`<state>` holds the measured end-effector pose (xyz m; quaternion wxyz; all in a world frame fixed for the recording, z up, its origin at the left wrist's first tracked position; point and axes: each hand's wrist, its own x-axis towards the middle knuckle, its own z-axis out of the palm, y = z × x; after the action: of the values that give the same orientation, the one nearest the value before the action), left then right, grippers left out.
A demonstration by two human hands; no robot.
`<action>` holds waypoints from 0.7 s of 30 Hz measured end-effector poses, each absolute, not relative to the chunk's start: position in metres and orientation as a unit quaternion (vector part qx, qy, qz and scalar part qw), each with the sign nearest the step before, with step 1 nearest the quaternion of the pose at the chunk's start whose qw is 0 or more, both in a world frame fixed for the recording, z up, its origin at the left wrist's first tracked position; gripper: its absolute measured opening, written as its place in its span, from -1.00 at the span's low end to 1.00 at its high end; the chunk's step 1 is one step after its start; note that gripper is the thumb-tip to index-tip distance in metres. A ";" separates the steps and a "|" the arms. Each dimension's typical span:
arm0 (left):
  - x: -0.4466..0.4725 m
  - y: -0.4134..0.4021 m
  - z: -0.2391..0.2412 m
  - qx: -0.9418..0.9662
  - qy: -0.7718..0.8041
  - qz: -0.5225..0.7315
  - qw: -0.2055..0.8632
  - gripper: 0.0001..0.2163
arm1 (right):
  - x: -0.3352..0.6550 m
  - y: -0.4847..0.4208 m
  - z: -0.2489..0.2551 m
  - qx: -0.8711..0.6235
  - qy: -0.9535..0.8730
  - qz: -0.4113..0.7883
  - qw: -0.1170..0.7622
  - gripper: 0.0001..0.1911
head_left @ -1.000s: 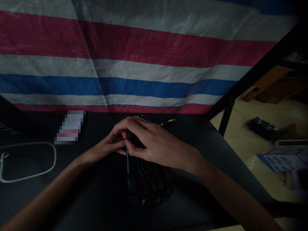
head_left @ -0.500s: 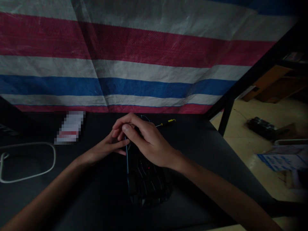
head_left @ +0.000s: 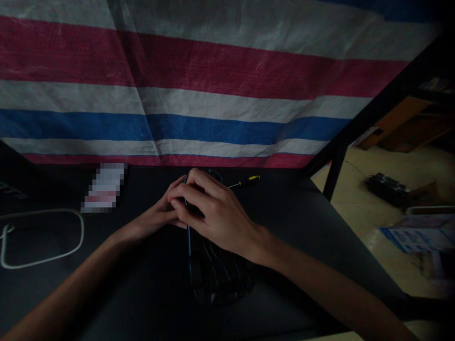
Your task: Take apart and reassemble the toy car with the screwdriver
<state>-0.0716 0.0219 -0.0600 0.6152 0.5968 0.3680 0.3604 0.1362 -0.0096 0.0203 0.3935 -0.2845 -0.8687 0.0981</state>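
A black, ribbed object (head_left: 222, 279) with a thin blue wire or edging (head_left: 189, 255) along its left side lies on the dark table; its kind is hard to make out in this dim light. My left hand (head_left: 165, 210) is closed about the object's upper left side, its fingertips partly covered. Over the object's upper part arches my right hand (head_left: 216, 213), its fingers bent and meeting the left fingertips. What those right fingers pinch is hidden. Just beyond the hands lies a screwdriver (head_left: 249, 180) with a yellow and black handle. A thin blue loop (head_left: 215, 174) shows behind my right knuckles.
A white cable (head_left: 82, 232) loops across the table's left side. Near it lies a blurred-out pale rectangular item (head_left: 104, 187). A striped woven sheet (head_left: 199, 71) hangs behind the table (head_left: 295, 265). On the floor at right are a black device (head_left: 386, 189) and boxes.
My right hand has rolled over and come slightly nearer, its fingers now bent across the left fingertips. It covers more of the black object, and the red dot there is hidden.
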 end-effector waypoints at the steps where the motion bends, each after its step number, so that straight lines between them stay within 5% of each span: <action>1: -0.071 0.021 -0.059 0.588 0.370 0.352 0.628 -0.57 | 0.138 -0.010 0.021 -0.303 -0.872 0.082 0.376 -0.80; 11: -0.068 0.018 -0.053 0.564 0.370 0.344 0.654 -0.30 | 0.154 -0.008 0.039 -0.275 -0.914 0.086 0.287 -0.78; 21: -0.072 0.019 -0.056 0.574 0.397 0.353 0.623 -0.53 | 0.155 -0.009 0.043 -0.213 -0.940 0.044 0.264 -0.84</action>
<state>-0.0724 0.0187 -0.0564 0.6230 0.5743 0.3967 0.3530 0.1551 -0.0090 0.0427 0.2635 -0.2132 -0.9398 0.0437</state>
